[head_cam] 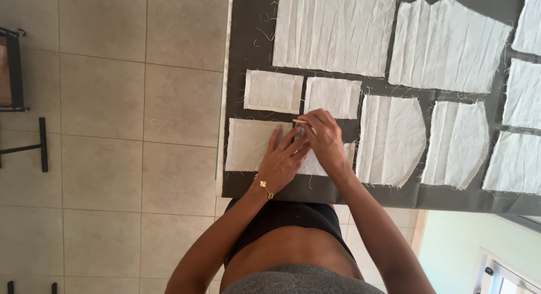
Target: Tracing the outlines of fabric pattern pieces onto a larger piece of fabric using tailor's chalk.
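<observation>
The left hand point(282, 161) lay flat on a cloth piece point(251, 144); the right hand point(324, 139) pinched a yellow pencil point(299, 121), marking seemingly just begun

Bright, even daylight; soft shadows.

Dark grey cloth-covered worktop point(248, 23), cream rectangular fabric piece point(251, 144) flat beneath the fingers point(284, 144), two small cream fabric rectangles point(273, 91) just beyond the fingertips, larger pleated cream fabric panels point(332, 29) farther off, loose threads scattered between
</observation>
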